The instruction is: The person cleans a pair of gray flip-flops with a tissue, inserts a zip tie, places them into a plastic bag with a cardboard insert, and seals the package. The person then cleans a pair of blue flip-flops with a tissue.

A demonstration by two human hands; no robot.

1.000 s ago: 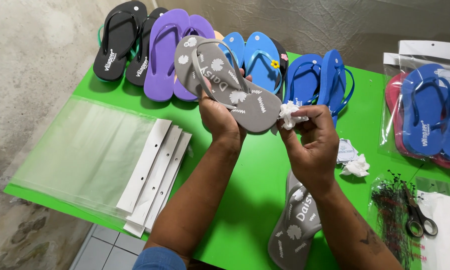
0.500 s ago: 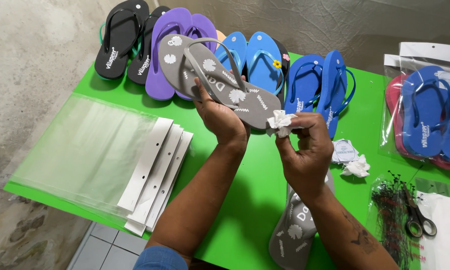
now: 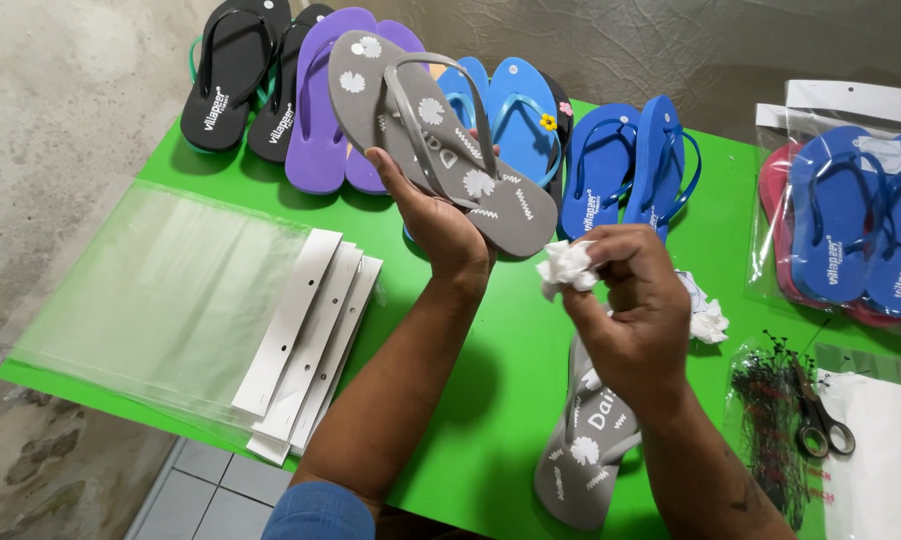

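My left hand point(image 3: 432, 212) grips a grey flip-flop point(image 3: 432, 130) with white flower prints, held up above the green table point(image 3: 490, 400) with its strap facing me. My right hand point(image 3: 635, 305) pinches a crumpled white paper wad point(image 3: 564, 266) just right of the flip-flop's heel, not touching it. The matching grey flip-flop point(image 3: 585, 455) lies on the table under my right wrist, partly hidden by it.
Black point(image 3: 232, 68), purple point(image 3: 315, 110) and blue flip-flops point(image 3: 625, 165) line the table's far edge. Clear plastic bags with white header strips point(image 3: 180, 300) lie at left. Bagged blue and red flip-flops point(image 3: 850, 220), scissors point(image 3: 820, 420), black tag fasteners point(image 3: 765, 420) and more paper wads point(image 3: 708, 318) sit at right.
My left hand has swung the grey flip-flop up and leftward. My right hand has drawn the paper wad away from the flip-flop, down toward me.
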